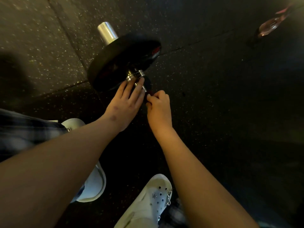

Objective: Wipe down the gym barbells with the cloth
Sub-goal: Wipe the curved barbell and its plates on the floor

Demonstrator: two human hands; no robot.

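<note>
With the right grip [158, 106], fingers curled tight, pinches a dark cloth [146, 98] against the thin steel shaft [142, 87] of the barbell [139, 73]; too dim to tell the cloth's weave or edges. With the left grip [126, 99], fingers straight and a little apart, lies along the same shaft, fingertips reaching the ribbed chrome collar [130, 77] at the near face of the plate [121, 63].

Down on the floor [213, 96], the barbell: round matt black plate with a red and white marking near its rim, and a smooth, bright sleeve end [107, 32] jutting out beyond the far face.

Underfoot, black rubber flecked with pale specks, laid in tiles with straight seams. Bare floor to the right of both grips and beyond the plate. Nearer in, two white perforated clogs [158, 198] with metal charms, close to the forearms. Plaid fabric [24, 129] at the left edge. Well apart at top right, a blurred clear pinkish bottle [269, 27].
</note>
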